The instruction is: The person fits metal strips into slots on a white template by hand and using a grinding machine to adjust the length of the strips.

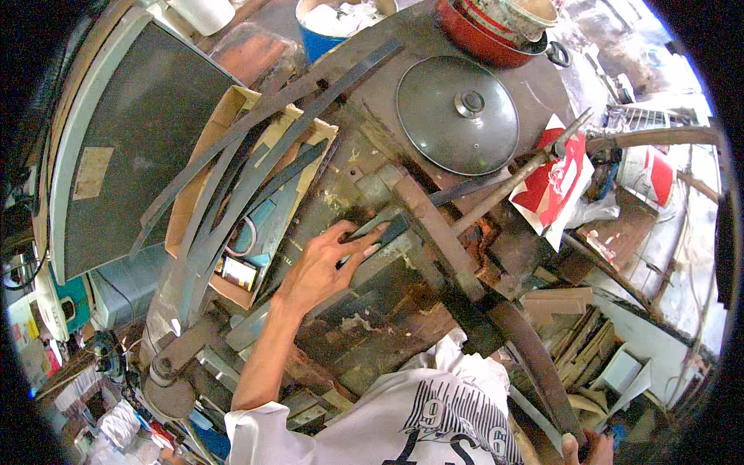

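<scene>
Left hand: pinching a dark flat block on the rusty surface.
Right hand: gripping a curved metal bar.

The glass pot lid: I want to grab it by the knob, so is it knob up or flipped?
Knob up: the pot lid lies flat on the workbench.

Red-white carton; open cardboard box

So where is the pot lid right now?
The pot lid lies flat at top centre of the head view, on the rusty bench, just below the red pot.
</scene>
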The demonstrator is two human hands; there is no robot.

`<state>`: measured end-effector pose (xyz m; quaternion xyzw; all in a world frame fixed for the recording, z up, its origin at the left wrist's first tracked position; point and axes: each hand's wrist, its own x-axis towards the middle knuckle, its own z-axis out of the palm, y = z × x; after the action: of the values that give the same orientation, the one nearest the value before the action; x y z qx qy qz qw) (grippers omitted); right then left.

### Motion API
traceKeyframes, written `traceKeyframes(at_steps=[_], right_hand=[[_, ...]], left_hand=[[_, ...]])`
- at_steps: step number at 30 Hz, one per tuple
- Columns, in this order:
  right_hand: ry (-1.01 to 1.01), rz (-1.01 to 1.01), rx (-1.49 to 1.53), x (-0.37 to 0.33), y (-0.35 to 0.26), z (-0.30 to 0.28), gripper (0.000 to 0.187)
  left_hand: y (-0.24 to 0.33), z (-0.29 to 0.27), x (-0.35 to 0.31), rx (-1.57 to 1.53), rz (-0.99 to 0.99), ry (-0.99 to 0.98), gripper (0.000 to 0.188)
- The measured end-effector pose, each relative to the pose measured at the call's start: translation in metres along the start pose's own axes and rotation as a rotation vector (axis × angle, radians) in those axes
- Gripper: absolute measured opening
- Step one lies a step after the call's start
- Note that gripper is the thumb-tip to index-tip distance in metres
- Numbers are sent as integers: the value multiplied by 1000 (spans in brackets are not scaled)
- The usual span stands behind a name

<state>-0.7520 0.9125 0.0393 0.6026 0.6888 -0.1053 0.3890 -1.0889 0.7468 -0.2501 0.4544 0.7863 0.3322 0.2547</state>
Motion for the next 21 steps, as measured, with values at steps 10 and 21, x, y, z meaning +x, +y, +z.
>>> traceKeyframes(at_steps=[10, 21], right_hand=[[-22, 2, 23, 2, 15, 6, 49], [-26, 23, 37, 8, 22, 21, 65]], left_hand=[[-7, 6, 1, -68, 85, 31, 46], [-9, 7, 3, -94, 112, 30, 50]])
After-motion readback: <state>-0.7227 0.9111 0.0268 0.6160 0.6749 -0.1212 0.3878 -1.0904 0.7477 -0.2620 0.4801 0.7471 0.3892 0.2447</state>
